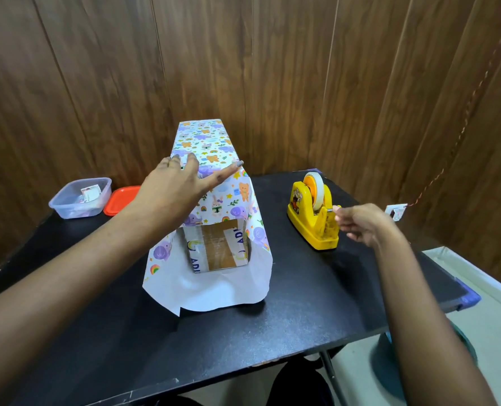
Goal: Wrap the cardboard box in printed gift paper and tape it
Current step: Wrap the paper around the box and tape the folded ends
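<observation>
Cardboard box [218, 250], upright at mid-bench [302, 303], draped in printed gift paper [205, 139] whose white underside trails toward the viewer; the box's brown, tape-striped near face is uncovered. Left arm extended forward; left hand [179, 183] lies flat on the paper's top, fingers straight and spread. Right hand [363, 222], fingers curled, pinches the tape [318, 190] end at the cutter of a yellow plastic dispenser [313, 221].
</observation>
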Tool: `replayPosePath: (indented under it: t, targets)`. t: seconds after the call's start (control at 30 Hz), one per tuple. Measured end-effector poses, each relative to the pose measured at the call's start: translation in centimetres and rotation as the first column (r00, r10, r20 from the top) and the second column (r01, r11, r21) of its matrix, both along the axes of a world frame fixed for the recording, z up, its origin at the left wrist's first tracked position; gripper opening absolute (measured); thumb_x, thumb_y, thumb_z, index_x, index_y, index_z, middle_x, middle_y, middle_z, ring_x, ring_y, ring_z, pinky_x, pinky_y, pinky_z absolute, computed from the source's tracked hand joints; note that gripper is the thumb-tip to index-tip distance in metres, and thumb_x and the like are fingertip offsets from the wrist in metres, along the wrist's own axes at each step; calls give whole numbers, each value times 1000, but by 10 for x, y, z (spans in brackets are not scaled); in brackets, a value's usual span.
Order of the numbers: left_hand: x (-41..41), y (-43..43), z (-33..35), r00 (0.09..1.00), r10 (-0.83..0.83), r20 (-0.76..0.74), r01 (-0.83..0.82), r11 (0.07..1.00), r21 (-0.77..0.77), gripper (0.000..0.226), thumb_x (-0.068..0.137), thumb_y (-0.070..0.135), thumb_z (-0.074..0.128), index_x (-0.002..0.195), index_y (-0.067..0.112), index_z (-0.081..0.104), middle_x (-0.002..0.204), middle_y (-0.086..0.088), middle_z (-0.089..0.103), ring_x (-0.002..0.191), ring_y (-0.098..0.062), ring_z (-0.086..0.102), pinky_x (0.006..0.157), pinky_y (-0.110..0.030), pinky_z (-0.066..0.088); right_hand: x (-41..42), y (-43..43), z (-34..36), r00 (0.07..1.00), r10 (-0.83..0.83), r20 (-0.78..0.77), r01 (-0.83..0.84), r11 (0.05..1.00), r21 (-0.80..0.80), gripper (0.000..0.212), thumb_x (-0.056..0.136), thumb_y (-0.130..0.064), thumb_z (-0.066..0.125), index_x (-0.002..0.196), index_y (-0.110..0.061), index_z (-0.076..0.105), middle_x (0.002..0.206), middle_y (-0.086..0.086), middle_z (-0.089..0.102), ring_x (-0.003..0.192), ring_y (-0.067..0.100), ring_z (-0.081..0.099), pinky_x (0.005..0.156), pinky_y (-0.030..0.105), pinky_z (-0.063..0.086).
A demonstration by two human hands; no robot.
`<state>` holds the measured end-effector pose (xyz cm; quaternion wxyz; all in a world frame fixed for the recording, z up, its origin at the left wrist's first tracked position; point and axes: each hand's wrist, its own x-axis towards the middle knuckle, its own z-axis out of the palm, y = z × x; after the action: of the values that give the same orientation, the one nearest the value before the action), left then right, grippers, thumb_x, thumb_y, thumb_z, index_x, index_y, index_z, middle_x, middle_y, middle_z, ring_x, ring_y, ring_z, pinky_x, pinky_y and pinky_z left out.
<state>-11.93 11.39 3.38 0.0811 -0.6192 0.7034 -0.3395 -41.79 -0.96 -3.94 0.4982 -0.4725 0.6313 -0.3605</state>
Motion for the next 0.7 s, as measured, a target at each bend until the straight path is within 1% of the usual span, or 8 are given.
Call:
replayPosePath:
  t: [0.1,0.2,0.27,0.37,0.47,0.6,0.67,0.7]
  targets:
    - [1,1,0,1000,-19,11,19,1000,-14,109,88,43,58,128,40,-43,144,-22,29,127,-38,42,101,-37,39,5,4,-22,990,-93,102,95,995,-13,31,86,-33,66,66,-12,56,68,1,56,62,13,49,55,24,35]
    - [2,-1,-1,1000,-18,19,19,1000,-12,108,89,42,57,129,40,-44,144,-22,28,128,-38,41,101,-37,39,12,5,-36,952,-177,249,197,979,-56,31,85,-32,68,64,-13,55,65,1,56,59,12,49,55,24,37]
    - [2,-1,-1,999,-23,25,24,1000,-19,109,89,42,57,128,40,-45,144,-22,28,128,-38,41,100,-37,39,18,6,-43,916,-226,331,257,965,-53,32,84,-32,69,64,-13,55,65,2,57,59,12,51,55,24,39]
    - [2,-2,-1,1000,-20,23,20,1000,-19,109,89,42,57,127,40,-45,144,-22,28,127,-38,41,100,-37,40,28,9,-50,848,-266,459,311,950,-24,32,84,-33,68,63,-12,55,56,1,60,58,13,54,53,24,44]
    - [2,-1,-1,1000,-17,13,17,1000,-16,109,89,41,58,128,41,-44,145,-22,28,128,-39,40,100,-37,39,34,12,-52,741,-289,607,317,946,63,32,86,-30,67,64,-11,54,43,-4,60,60,13,58,56,26,47]
    - [0,1,1,1000,-7,6,7,1000,7,106,90,40,57,132,40,-40,145,-24,26,129,-40,39,101,-38,39,38,11,-49,652,-322,686,323,937,132,30,87,-26,65,67,-8,54,43,0,61,67,16,61,57,30,48]
    - [-1,1,2,1000,2,-2,-2,1000,23,105,90,40,57,132,40,-39,146,-24,25,130,-40,38,102,-38,38,40,13,-47,636,-316,704,327,937,125,29,88,-25,64,68,-6,54,47,2,62,68,17,61,60,32,51]
    - [-1,1,2,1000,3,-9,-3,1000,28,105,90,41,57,132,40,-39,146,-24,25,130,-40,38,102,-38,38,40,13,-46,650,-310,694,330,937,110,29,89,-24,63,68,-6,54,53,5,63,68,17,61,65,34,54]
